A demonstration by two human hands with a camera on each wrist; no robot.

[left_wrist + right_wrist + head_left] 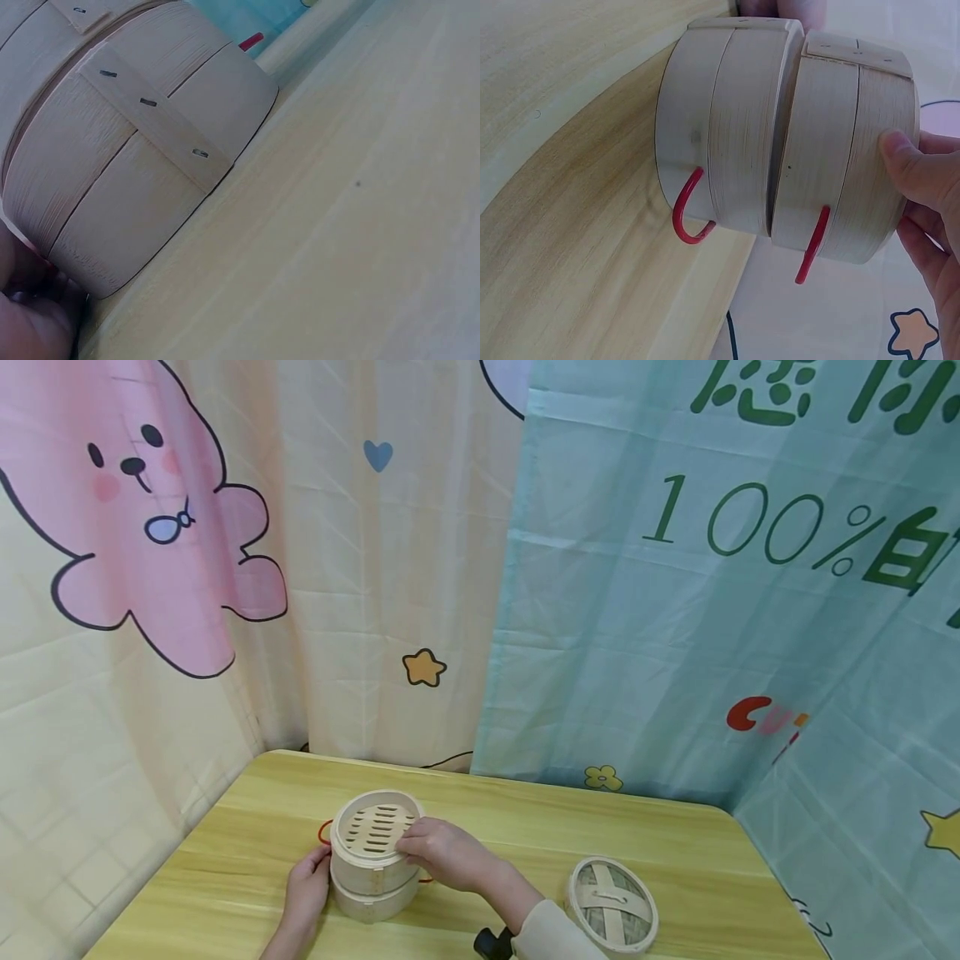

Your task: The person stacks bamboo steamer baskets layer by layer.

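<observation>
Two round bamboo steamer baskets stand stacked on the table, the upper basket (375, 831) with a slatted base on top and the lower basket (375, 902) beneath it. A dark seam runs between them in the right wrist view. My right hand (446, 853) pinches the upper basket's rim, thumb (900, 150) on its outer wall. At the left side, my left hand (307, 885) holds the lower basket; its fingers are partly hidden in the left wrist view, close to a bit of red. Red handle loops (686, 214) stick out from the baskets' sides.
A round woven steamer lid (611, 906) lies on the table (495, 827) to the right, beyond my right sleeve (558, 935). A small black object (491, 943) shows beside that sleeve. Printed curtains (390, 568) hang behind the table and at both sides.
</observation>
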